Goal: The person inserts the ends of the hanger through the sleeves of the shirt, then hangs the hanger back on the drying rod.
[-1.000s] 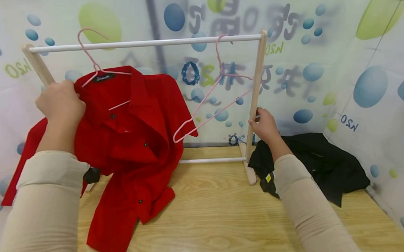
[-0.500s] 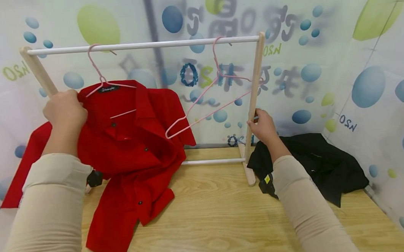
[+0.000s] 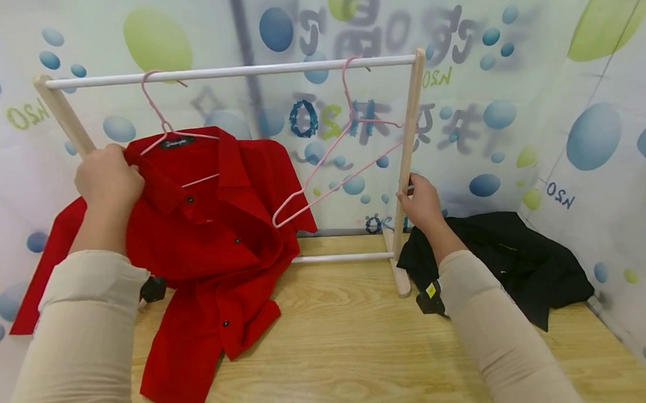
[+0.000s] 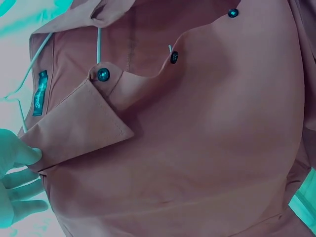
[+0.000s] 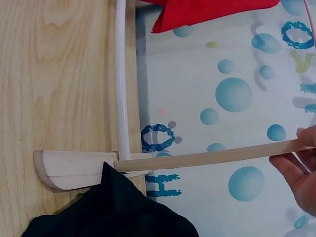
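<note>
My left hand [image 3: 108,179] pinches the red shirt [image 3: 204,232] at its collar, thumb on top of the cloth in the left wrist view. Inside the shirt is a pink hanger [image 3: 154,104], its hook over the white top bar [image 3: 272,69] of a clothes rack. Several dark buttons [image 4: 103,74] run down the front; one sleeve hangs to the left. With my right hand [image 3: 421,199] I hold the rack's wooden right post [image 3: 410,118], fingers and thumb around it. Another pink hanger [image 3: 321,165], bare, hangs on the bar near that post.
A black garment [image 3: 512,252] lies crumpled on the wooden table [image 3: 352,346] at right, beside the rack's foot [image 5: 69,168]. A white lower bar [image 5: 121,79] joins the rack's base. Patterned cloth walls [image 3: 455,12] stand close behind and to the right.
The shirt's hanger has come down, so its hook, raised over the bar a second ago, now sits on it. My left hand moved slightly down and right; the right stayed on the post.
</note>
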Tool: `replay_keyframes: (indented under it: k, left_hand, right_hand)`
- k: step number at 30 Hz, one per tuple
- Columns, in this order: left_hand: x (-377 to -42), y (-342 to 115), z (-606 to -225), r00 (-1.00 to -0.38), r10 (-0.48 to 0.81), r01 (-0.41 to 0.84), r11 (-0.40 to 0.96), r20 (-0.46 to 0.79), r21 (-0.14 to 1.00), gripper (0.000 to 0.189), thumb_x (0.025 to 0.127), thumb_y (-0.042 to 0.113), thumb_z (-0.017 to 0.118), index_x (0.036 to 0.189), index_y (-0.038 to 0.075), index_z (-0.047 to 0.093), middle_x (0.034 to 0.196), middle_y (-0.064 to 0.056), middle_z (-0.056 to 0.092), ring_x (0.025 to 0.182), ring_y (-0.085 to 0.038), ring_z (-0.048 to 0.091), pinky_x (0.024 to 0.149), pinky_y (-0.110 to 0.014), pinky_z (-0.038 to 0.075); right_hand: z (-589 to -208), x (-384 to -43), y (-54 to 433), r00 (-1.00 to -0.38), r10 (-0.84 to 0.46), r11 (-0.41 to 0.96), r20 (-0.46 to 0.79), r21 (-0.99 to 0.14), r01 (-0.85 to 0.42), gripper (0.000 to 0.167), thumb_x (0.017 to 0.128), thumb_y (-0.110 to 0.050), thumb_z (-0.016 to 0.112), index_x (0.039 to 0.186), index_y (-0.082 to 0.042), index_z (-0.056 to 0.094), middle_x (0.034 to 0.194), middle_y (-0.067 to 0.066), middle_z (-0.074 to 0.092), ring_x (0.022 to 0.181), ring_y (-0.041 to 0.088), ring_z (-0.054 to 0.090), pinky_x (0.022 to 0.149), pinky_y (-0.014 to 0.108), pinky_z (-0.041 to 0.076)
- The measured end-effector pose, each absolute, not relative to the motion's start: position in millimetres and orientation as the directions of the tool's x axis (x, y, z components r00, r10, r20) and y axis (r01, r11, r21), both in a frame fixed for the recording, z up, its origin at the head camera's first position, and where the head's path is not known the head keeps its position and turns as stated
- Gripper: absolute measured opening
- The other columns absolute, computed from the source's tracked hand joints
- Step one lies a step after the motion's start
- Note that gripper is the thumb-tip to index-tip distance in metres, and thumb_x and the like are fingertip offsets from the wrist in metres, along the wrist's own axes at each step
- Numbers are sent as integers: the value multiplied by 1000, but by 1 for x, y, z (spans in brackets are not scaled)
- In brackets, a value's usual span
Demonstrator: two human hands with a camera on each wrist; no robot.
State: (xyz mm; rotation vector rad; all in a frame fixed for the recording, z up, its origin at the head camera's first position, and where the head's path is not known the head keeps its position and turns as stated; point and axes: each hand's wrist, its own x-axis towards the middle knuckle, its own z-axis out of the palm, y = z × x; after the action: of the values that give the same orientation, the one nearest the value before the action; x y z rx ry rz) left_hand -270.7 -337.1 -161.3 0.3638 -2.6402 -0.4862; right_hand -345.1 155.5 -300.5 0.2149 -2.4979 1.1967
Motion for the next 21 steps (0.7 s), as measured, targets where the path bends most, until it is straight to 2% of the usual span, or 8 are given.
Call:
replay_keyframes:
  k: [7,14,17,21]
  left_hand:
    - [-267,-328,-169,-776,-398,-196,890,490,412,50,96,12,51,139,-10,41,128,-36,42,116,-53,41,98,-65,38]
    - [-256,-316,-187,-643,-334,-103,930,689,354,38,95,15,51,125,-7,58,116,-31,54,108,-48,50,89,-66,44]
    - [-252,-308,-196,-637,-300,-66,939,710,338,36,95,17,52,121,-6,61,112,-30,57,104,-48,52,85,-66,46]
    - [-249,-300,-211,-656,-247,1,945,714,328,29,94,16,54,108,-7,65,101,-29,61,93,-46,54,77,-63,48]
  right_hand:
    - [-305,-340,153,-922,57,601,383,-750,-275,37,100,-13,55,133,2,51,125,23,54,113,38,56,90,51,51]
    - [-314,-336,152,-903,91,581,419,-759,-294,36,98,-12,58,131,3,54,124,21,57,111,35,58,88,49,52]
    - [-316,-333,153,-905,113,564,410,-776,-282,36,98,-14,59,130,2,55,122,20,58,109,34,58,87,48,53]
    - [-319,-328,155,-906,140,558,400,-788,-262,36,97,-15,61,129,1,56,121,19,59,109,34,58,88,48,52]
